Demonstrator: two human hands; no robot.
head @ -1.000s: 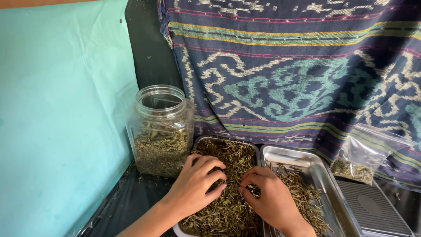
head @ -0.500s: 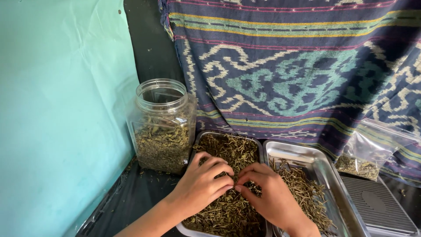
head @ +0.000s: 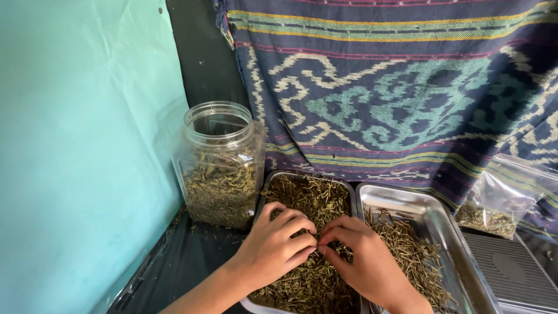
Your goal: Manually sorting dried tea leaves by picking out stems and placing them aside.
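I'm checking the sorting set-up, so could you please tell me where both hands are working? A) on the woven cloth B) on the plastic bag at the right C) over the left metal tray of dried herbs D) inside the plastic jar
C: the left hand and right hand meet fingertip to fingertip over the herbs in the left tray; the jar stands untouched beside it.

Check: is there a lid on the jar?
No. The jar stands with its mouth open, no lid on it, beside the tray where the left hand and right hand work.
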